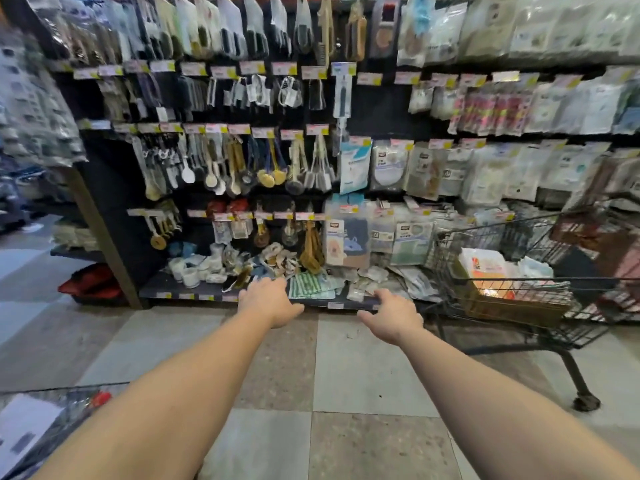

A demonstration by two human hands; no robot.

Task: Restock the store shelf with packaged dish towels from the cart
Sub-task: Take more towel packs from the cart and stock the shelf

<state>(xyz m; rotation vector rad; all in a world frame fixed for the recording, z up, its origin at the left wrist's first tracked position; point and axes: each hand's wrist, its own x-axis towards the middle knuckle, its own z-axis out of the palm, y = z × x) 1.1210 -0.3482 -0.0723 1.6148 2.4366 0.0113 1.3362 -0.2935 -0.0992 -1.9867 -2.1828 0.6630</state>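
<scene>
Both my arms reach forward toward the bottom store shelf (180, 291). My left hand (268, 301) hangs in front of the shelf's front edge, fingers relaxed, holding nothing. My right hand (391, 315) is also empty, fingers loosely spread near the shelf edge. Between them on the shelf lies a green striped packaged dish towel (308, 285). More packaged towels (410, 242) hang above it. The black wire cart (512, 299) stands to the right and holds packaged goods (485, 268) and a brown cardboard box (512, 308).
Hanging brushes and sponges (266, 174) fill the pegs above the shelf. Loose small items (207, 266) crowd the shelf's left part. Another cart's corner with papers (34, 431) shows at bottom left. Tiled floor (346, 368) lies between me and the shelf.
</scene>
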